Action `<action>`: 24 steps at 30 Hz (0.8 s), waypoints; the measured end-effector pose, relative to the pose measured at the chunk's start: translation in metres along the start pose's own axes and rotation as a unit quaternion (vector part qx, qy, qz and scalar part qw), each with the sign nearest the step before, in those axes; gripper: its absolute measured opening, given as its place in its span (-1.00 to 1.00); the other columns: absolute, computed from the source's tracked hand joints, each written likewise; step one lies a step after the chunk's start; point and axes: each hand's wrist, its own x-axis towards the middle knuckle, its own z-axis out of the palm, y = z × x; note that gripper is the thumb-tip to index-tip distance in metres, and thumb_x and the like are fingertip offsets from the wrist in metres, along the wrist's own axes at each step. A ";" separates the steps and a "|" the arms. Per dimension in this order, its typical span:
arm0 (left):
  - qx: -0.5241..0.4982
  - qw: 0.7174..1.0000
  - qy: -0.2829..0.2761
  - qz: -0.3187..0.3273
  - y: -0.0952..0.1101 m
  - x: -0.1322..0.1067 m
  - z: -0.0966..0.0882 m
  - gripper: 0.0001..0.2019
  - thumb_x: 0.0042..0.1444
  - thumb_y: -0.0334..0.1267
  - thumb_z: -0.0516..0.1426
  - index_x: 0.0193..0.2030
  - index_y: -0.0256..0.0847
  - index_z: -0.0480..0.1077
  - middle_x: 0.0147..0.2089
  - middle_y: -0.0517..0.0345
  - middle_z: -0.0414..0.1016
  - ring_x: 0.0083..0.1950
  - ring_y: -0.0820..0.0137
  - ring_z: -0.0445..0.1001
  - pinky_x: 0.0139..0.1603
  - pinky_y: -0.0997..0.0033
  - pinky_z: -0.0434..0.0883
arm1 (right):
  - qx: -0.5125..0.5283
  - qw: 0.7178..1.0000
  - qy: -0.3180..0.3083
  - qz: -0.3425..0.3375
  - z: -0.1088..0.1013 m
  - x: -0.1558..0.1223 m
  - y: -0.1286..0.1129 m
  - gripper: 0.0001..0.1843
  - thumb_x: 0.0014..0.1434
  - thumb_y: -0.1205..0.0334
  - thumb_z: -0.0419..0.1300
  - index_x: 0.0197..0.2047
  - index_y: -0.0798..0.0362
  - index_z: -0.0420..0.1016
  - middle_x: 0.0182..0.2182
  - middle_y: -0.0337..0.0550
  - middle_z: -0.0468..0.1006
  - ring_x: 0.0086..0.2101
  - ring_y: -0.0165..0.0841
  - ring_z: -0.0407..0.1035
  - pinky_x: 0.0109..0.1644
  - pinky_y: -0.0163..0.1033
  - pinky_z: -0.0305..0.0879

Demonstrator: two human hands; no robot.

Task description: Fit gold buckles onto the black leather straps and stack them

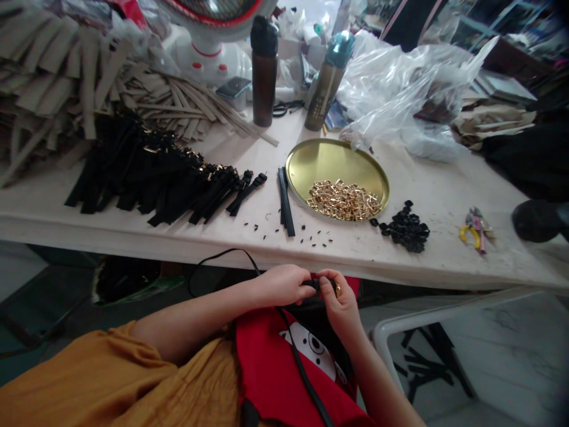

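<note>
Over my lap, at the table's front edge, both hands meet on a short black strap (pixel 313 284). My left hand (pixel 287 286) is closed on its left end. My right hand (pixel 340 301) pinches the other end, where a small gold metal piece (pixel 338 290) shows by the fingers; much of the strap is hidden. A long thin black cord (pixel 299 359) hangs over the red cloth (pixel 262 356) on my lap. On the table ahead lie a few flat black strips (pixel 285 204) and a round gold tray (pixel 320 155) with a heap of gold metal fittings (pixel 344 200).
Finished-looking black straps with gold fittings (pixel 151 172) pile up at left, before beige strips (pixel 178 107). Small black pieces (pixel 406 228) and yellow-handled pliers (pixel 471 234) lie at right. Two bottles (pixel 264 77), a fan (pixel 208 53) and plastic bags (pixel 400 89) stand behind.
</note>
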 end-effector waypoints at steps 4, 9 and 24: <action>-0.062 0.996 -0.057 -0.004 0.000 -0.003 -0.001 -0.79 0.05 -0.23 -0.05 -0.47 -0.26 0.33 -0.51 0.17 0.45 -0.58 0.51 0.34 -0.59 0.58 0.18 | -0.035 0.998 -0.046 -0.032 -0.008 -0.003 -0.002 -0.79 0.16 0.15 0.01 -0.18 0.02 0.34 -0.53 -0.27 0.36 -0.54 -0.40 0.24 -0.49 -0.30 0.16; -0.057 0.996 -0.066 0.009 0.006 -0.004 0.002 -0.75 0.08 -0.26 -0.07 -0.48 -0.30 0.34 -0.49 0.13 0.45 -0.55 0.52 0.36 -0.55 0.60 0.22 | -0.058 0.992 -0.087 -0.075 -0.013 -0.006 -0.003 -0.77 0.19 0.17 -0.03 -0.12 0.01 0.31 -0.30 -0.15 0.45 -0.38 -0.36 0.33 -0.36 -0.28 0.24; -0.075 0.996 -0.044 0.002 0.006 -0.010 -0.001 -0.72 0.11 -0.18 -0.07 -0.32 -0.31 0.37 -0.44 0.14 0.44 -0.54 0.51 0.36 -0.54 0.58 0.24 | -0.043 0.989 -0.110 -0.090 -0.008 -0.008 -0.009 -0.67 0.23 0.13 -0.12 0.03 0.01 0.19 -0.52 -0.28 0.32 -0.54 -0.42 0.24 -0.48 -0.34 0.18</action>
